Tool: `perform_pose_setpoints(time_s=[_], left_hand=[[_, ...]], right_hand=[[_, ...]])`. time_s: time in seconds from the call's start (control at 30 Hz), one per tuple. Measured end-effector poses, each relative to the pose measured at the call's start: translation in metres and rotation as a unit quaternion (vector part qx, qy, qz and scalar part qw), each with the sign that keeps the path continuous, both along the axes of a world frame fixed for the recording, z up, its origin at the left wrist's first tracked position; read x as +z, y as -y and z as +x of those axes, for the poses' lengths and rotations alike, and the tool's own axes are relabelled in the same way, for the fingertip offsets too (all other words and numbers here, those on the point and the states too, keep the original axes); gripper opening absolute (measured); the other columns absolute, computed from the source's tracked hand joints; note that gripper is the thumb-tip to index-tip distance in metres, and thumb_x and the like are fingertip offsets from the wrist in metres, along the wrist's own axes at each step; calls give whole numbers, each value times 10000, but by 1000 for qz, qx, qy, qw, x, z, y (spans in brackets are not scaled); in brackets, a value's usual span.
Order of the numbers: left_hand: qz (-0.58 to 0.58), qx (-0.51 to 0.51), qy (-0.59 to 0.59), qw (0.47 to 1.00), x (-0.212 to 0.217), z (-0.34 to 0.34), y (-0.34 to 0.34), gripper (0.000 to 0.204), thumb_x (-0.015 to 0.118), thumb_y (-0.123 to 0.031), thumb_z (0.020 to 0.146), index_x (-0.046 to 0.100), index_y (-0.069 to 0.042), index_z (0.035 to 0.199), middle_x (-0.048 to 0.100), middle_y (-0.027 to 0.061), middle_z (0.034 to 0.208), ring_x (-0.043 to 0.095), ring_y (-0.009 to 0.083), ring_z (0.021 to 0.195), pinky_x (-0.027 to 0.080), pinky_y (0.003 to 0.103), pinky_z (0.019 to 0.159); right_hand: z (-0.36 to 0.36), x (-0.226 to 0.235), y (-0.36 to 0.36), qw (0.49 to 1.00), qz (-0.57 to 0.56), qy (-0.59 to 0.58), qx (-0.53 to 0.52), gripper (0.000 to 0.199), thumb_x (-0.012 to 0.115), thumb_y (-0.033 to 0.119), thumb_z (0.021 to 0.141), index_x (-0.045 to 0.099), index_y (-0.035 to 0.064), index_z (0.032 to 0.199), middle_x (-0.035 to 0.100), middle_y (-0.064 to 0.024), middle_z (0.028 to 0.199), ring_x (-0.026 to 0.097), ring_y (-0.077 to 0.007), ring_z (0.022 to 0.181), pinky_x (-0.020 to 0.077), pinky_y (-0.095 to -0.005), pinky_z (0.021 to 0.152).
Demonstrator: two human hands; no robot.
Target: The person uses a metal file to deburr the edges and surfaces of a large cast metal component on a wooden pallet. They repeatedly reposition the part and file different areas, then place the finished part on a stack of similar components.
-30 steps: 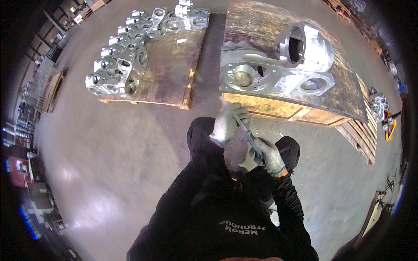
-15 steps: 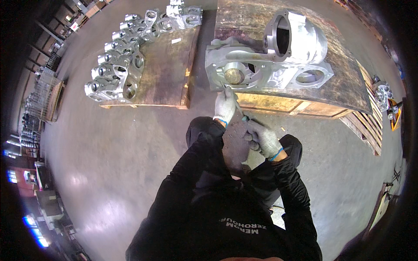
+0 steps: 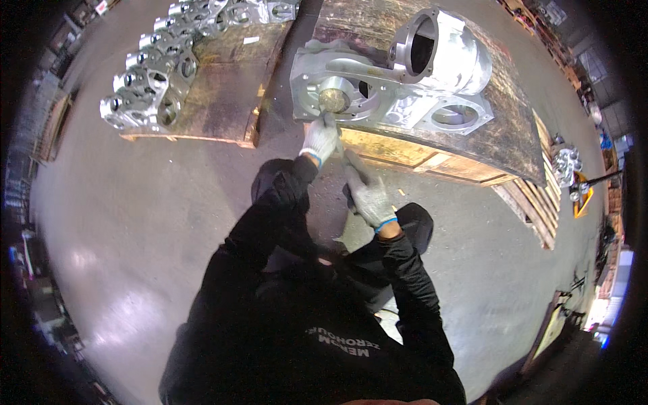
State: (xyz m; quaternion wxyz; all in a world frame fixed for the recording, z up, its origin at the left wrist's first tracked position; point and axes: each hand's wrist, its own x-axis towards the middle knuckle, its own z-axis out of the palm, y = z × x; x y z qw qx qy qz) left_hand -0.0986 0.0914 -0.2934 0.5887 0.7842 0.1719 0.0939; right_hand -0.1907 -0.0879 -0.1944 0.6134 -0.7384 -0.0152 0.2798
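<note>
One large machined aluminium casting [image 3: 398,101] lies along the near edge of a wooden crate [image 3: 518,129], in front of the person. Three big round openings show on it: a bore at its left end, with a tan-faced round part in it, a ring-shaped opening at its right end, and the dark mouth of the single thick cylindrical housing raised on top.

Two hands are out in front, both in pale knit gloves with blue cuff edges. The left hand [image 3: 322,140] is at the casting's near left edge, just below the bore, its fingers bunched together; whether they pinch anything there, I cannot tell. The right hand [image 3: 368,197] is lower and nearer the body, fingers reaching forward toward the left hand, apart from the casting; whether it grasps something is also unclear.

Two dark-clad knees flank the hands, and two black sleeves lead back to one black top.

To the left is a second wooden crate [image 3: 226,84], carrying one white slip [image 3: 251,40] and a row of smaller-looking castings [image 3: 158,74], at least five, overlapping too much to count exactly. At right are one slatted pallet [image 3: 540,216] and one orange pallet jack [image 3: 583,202], on grey floor [image 3: 169,202].
</note>
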Motion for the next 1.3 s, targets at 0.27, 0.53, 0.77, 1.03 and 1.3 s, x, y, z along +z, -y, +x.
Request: perform_pose_setpoints(time_s=[0.27, 0.53, 0.77, 1.03, 1.3], left_hand=[[-354, -33, 14, 934, -30, 5, 61, 521, 531, -541, 1070, 650, -44, 967, 643, 51, 782, 620, 170, 663, 501, 345, 605], [-356, -74, 46, 930, -51, 28, 55, 344, 484, -370, 1124, 609, -55, 1064, 629, 6, 861, 608, 132, 762, 498, 309, 646], [-243, -45, 36, 968, -31, 16, 69, 427, 470, -387, 1127, 626, -20, 974, 544, -25, 775, 543, 92, 712, 470, 311, 586], [-436, -93, 36, 894, -45, 4, 74, 360, 543, -375, 1105, 598, -84, 900, 495, -66, 783, 508, 90, 719, 462, 311, 618], [-341, -17, 5, 940, -10, -6, 78, 524, 512, -554, 1081, 616, -73, 899, 560, -16, 743, 546, 114, 651, 446, 298, 585]], right_hand=[[-36, 4, 14, 989, 29, 124, -70, 528, 570, 207, 1066, 472, 14, 1548, 738, -88, 938, 500, -62, 516, 415, -237, 471], [-33, -7, 8, 963, -52, 261, -42, 505, 535, 95, 1039, 484, -24, 1528, 708, -63, 917, 559, -71, 643, 461, -242, 580], [-38, 14, 7, 982, -58, 164, -78, 493, 523, 72, 1036, 495, -34, 1516, 669, -42, 917, 587, -82, 746, 478, -233, 656], [-49, 23, 18, 988, -54, 128, -66, 525, 525, 103, 1034, 485, -17, 1543, 680, -47, 959, 527, -38, 713, 437, -188, 632], [-53, 14, 23, 989, -4, 132, -68, 487, 531, 115, 1072, 485, 24, 1547, 633, -19, 890, 443, -21, 533, 348, -195, 480]])
